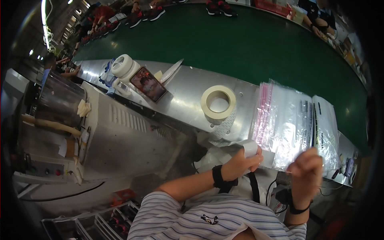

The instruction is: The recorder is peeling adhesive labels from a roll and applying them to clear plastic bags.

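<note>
Just past the near edge of the metal ledge, my left hand (242, 163) is closed around a curled, pale glossy strip (251, 148). The strip seems to run back toward a cream-coloured roll (218, 103) with a hollow core, lying on the ledge; a patterned, translucent length (222, 129) shows below the roll. My right hand (307, 173) is raised over the near edge of a stack of clear plastic bags (286, 124) with pink zip strips. Its fingers look bent but are smeared by motion, and anything in them cannot be made out.
On the metal ledge (188, 90) lie a phone (148, 83), a white jar (125, 67) and a pointed silvery tool (172, 71). Beyond runs a green conveyor belt (240, 44) bearing dark red-and-black shoes (221, 8). A metal machine (128, 136) stands at left. Other people work around the belt.
</note>
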Tool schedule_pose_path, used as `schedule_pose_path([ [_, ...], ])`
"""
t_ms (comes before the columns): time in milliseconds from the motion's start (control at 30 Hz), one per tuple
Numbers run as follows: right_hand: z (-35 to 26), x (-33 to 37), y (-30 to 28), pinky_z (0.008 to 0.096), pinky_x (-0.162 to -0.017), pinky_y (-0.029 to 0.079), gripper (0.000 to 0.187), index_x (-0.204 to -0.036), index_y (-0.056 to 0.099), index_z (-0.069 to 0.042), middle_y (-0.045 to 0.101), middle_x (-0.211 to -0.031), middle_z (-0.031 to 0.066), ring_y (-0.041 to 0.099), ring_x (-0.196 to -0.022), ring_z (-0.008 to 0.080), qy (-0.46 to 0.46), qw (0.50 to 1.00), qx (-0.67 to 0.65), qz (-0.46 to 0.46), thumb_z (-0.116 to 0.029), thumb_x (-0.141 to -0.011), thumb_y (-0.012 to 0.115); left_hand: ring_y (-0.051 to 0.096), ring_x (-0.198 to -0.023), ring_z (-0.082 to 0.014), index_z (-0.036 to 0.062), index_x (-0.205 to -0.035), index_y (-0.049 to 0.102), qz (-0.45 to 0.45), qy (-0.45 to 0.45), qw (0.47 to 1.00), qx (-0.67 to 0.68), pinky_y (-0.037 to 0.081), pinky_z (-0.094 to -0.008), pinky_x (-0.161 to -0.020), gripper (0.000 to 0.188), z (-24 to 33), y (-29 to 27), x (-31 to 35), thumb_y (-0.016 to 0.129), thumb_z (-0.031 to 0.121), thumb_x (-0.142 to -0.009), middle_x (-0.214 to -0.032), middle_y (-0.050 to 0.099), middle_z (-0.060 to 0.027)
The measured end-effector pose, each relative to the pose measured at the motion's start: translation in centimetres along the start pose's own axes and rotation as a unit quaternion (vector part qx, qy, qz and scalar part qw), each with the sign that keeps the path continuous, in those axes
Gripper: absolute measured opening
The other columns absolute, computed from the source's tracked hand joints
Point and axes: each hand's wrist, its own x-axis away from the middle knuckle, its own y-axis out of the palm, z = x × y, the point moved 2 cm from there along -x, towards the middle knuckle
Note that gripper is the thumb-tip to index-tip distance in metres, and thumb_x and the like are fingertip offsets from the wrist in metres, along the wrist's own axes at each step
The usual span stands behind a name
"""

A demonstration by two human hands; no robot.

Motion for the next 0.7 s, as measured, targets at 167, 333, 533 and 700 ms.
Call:
schedule_pose_path([
  [167,-8.7,-0.3,4.6,0.0272,-0.054,0.051,0.033,-0.110,0.049,-0.004,0.056,-0.085,0.0103,0.059,-0.069,0.0176,-0.099,0.910,-0.321,-0.244,-0.030,-0.091,0.049,0.045,-0.056,-0.0072,0.0047,-0.083,0.047,-0.016,-0.002,1.000,0.011,0.036,-0.0215,-0.055,0.008,0.9,1.1,-1.3,0.050,0.011,-0.087,-0.061,0.046,0.0003],
  [333,-8.2,-0.4,5.6,0.0305,-0.046,0.051,0.030,-0.102,0.050,-0.006,0.055,-0.086,0.0093,0.059,-0.059,0.0222,-0.021,0.909,-0.358,-0.213,-0.028,-0.085,0.060,0.045,-0.057,-0.0074,0.0047,-0.083,0.047,0.004,0.013,0.999,0.029,0.038,-0.0222,-0.055,0.009,0.6,0.6,-2.4,0.050,0.012,-0.087,-0.062,0.048,-0.0006],
  [533,-5.2,0.6,2.0,0.0211,-0.037,0.044,0.024,-0.074,0.044,-0.004,0.046,-0.066,0.0074,0.047,-0.042,0.0148,-0.149,0.968,-0.118,-0.164,-0.021,-0.091,0.046,0.053,-0.065,-0.0107,0.0006,-0.089,0.049,0.003,0.029,0.999,0.039,0.044,-0.0242,-0.060,0.012,1.4,0.5,-4.7,0.050,0.012,-0.086,-0.073,0.054,-0.0057],
  [700,5.9,-3.6,-5.3,0.0350,-0.064,0.044,0.015,-0.078,0.051,-0.002,0.052,-0.077,0.0123,0.052,-0.072,0.0267,-0.005,0.785,0.619,0.012,-0.012,-0.075,0.063,0.059,-0.089,-0.0227,-0.0065,-0.102,0.052,0.064,0.080,0.977,0.189,0.048,-0.0335,-0.085,0.024,-0.1,-1.0,-7.4,0.048,0.010,-0.086,-0.097,0.057,-0.0170],
])
